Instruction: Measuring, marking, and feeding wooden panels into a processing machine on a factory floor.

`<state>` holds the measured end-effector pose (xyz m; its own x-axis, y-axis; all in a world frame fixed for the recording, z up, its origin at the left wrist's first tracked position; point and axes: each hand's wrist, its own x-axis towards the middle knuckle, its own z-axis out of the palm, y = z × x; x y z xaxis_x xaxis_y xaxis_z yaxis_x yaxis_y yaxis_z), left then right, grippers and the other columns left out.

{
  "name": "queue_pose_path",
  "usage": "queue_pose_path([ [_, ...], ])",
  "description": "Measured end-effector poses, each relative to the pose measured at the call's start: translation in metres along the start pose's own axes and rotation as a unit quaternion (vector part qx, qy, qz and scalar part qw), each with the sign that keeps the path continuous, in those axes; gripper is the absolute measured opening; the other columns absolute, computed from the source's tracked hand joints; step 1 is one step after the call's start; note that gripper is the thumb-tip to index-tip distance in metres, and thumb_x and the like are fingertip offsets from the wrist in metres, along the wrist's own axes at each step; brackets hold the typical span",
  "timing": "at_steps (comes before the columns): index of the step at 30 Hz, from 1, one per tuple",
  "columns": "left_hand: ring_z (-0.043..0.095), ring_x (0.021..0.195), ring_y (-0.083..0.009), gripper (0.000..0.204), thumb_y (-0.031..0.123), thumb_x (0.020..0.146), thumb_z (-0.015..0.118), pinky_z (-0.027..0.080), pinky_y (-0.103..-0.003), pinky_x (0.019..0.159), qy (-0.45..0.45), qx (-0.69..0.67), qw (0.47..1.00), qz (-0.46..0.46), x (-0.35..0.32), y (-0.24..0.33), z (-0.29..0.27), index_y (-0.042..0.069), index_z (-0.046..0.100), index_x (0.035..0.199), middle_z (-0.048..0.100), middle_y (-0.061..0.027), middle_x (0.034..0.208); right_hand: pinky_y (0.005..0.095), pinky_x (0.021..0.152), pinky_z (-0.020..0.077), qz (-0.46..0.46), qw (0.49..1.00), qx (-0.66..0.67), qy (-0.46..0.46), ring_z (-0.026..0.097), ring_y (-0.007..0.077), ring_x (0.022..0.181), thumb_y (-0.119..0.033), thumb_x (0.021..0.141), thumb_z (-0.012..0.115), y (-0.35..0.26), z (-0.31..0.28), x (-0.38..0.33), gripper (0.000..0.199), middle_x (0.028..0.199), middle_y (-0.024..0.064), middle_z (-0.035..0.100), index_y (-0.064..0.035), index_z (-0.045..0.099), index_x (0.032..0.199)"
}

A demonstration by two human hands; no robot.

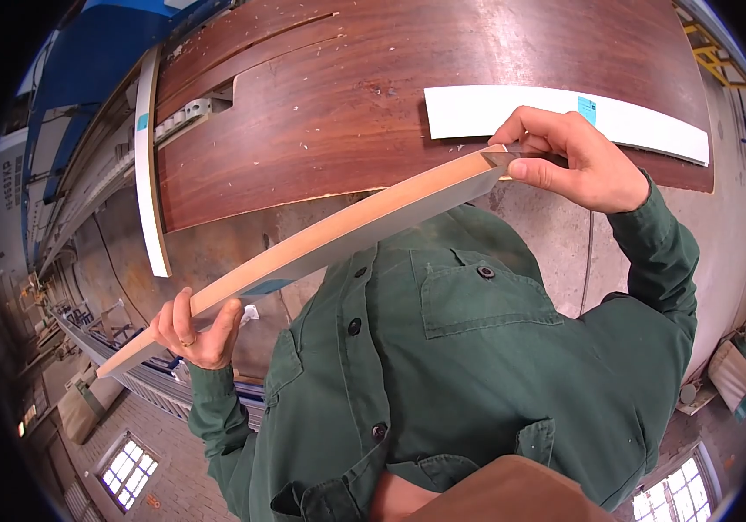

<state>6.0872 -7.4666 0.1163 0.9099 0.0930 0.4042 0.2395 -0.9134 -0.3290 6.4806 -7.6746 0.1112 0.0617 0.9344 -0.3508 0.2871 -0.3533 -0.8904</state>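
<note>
A long board (347, 216) with a tan edge and a pale grey face slants across in front of my chest, held off the table. My left hand (203, 335) is closed around it near its lower left end, thumb on one face and fingers on the other. At the upper right end, my right hand (595, 161) grips a dark flat blade (498, 159), its pointed metal tip lying against the board's corner. Much of that tool is hidden in the hand, so its exact kind is unclear. A blue label (265, 285) shows on the board's face.
The brown wood-grain table (347, 113) carries scattered pale chips. White boards with blue labels (469, 111) lie at its right. Another narrow white board (147, 165) crosses its left end, near a metal rail (194, 111). A blue machine (99, 43) stands beyond.
</note>
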Motion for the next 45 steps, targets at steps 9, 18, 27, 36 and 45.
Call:
queue_pose_path([
  [9, 0.047, 0.095, -0.0279, 0.039, 0.020, 0.048, 0.077, 0.035, -0.042, 0.077, 0.007, 0.007, 1.000, 0.002, 0.002, 0.000, -0.002, 0.024, 0.062, 0.083, 0.050, -0.0104, 0.110, 0.0209, 0.057, 0.0342, -0.041, 0.999, 0.022, 0.020, 0.041, 0.0072, 0.059, -0.013, 0.081, 0.056, 0.009, 0.004, -0.001, 0.019, 0.065, 0.0010, 0.049, 0.0003, 0.049, 0.093],
  [18, 0.046, 0.096, -0.0283, 0.042, 0.021, 0.048, 0.078, 0.035, -0.042, 0.078, 0.008, -0.004, 1.000, 0.016, 0.000, -0.003, -0.003, 0.026, 0.062, 0.086, 0.050, -0.0107, 0.110, 0.0209, 0.057, 0.0354, -0.052, 0.997, 0.045, 0.024, 0.044, 0.0069, 0.062, -0.015, 0.081, 0.056, 0.011, 0.010, -0.004, 0.019, 0.069, 0.0019, 0.051, 0.0012, 0.049, 0.089],
  [27, 0.047, 0.095, -0.0282, 0.040, 0.023, 0.049, 0.079, 0.035, -0.042, 0.077, 0.009, 0.005, 1.000, 0.008, 0.000, -0.003, -0.003, 0.026, 0.063, 0.085, 0.050, -0.0111, 0.109, 0.0212, 0.058, 0.0362, -0.059, 0.997, 0.037, 0.024, 0.045, 0.0071, 0.063, -0.014, 0.080, 0.057, 0.010, 0.011, -0.003, 0.020, 0.069, 0.0026, 0.053, 0.0015, 0.049, 0.091],
  [36, 0.047, 0.095, -0.0279, 0.052, 0.024, 0.052, 0.080, 0.035, -0.042, 0.077, 0.011, 0.005, 1.000, 0.015, -0.004, -0.005, -0.002, 0.032, 0.059, 0.099, 0.049, -0.0102, 0.111, 0.0222, 0.059, 0.0379, -0.050, 0.999, 0.012, 0.006, 0.046, 0.0084, 0.065, -0.017, 0.081, 0.058, 0.008, 0.007, -0.002, 0.021, 0.072, 0.0035, 0.055, 0.0025, 0.051, 0.086],
  [45, 0.047, 0.095, -0.0286, 0.052, 0.022, 0.049, 0.079, 0.035, -0.042, 0.078, 0.006, 0.005, 1.000, 0.013, -0.002, -0.006, -0.004, 0.031, 0.060, 0.096, 0.050, -0.0106, 0.111, 0.0223, 0.066, 0.0411, -0.046, 0.998, 0.039, 0.005, 0.050, 0.0090, 0.070, -0.014, 0.081, 0.059, 0.004, 0.007, -0.005, 0.020, 0.076, 0.0053, 0.056, 0.0025, 0.050, 0.089],
])
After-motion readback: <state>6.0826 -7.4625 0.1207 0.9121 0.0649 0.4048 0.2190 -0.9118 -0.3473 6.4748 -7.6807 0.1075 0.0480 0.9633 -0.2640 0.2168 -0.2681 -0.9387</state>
